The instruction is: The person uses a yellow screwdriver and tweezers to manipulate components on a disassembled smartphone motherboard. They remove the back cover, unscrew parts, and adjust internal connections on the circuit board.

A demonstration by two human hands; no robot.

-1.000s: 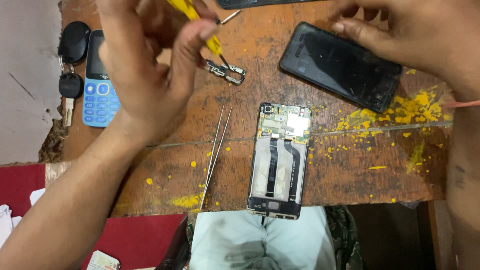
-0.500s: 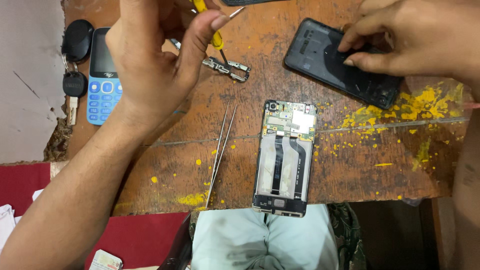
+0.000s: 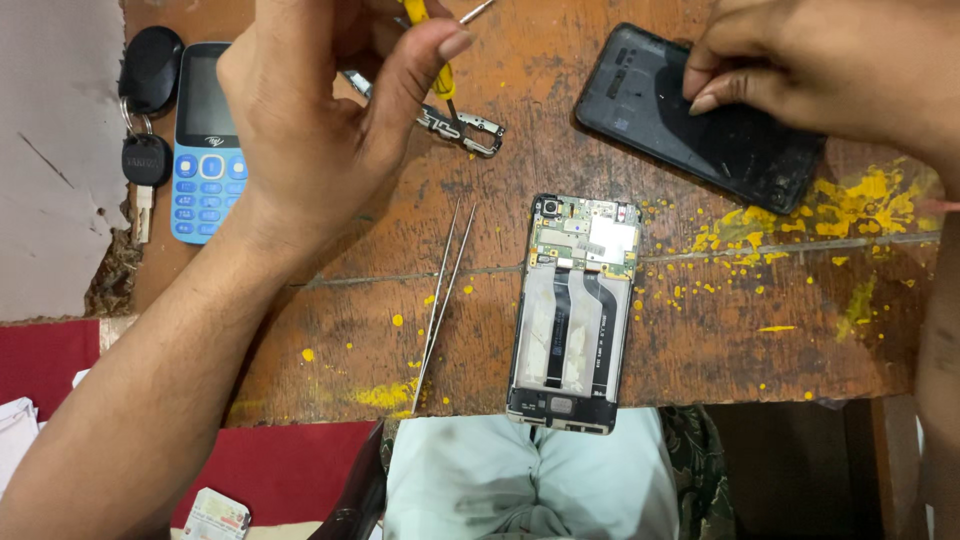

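Left hand (image 3: 320, 120) closed around yellow screwdriver (image 3: 428, 40), right hand (image 3: 830, 70) (fingers curled) pressing black back cover (image 3: 690, 120).

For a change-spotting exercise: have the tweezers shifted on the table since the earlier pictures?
No. The tweezers lie just as before, left of the opened phone.

L hand (image 3: 320, 130) raised over the wooden surface (image 3: 330, 330), holding a yellow-handled screwdriver (image 3: 432, 45) w/ tip down by a small metal bracket (image 3: 462, 128). R hand (image 3: 830, 70) presses fingertips on a black phone back cover (image 3: 660, 110). Opened smartphone (image 3: 575, 310), circuit board showing, lies at the near edge; tweezers (image 3: 440, 300) just beside it. Blue keypad phone (image 3: 205, 140) & black key fob (image 3: 150, 70) at far left.
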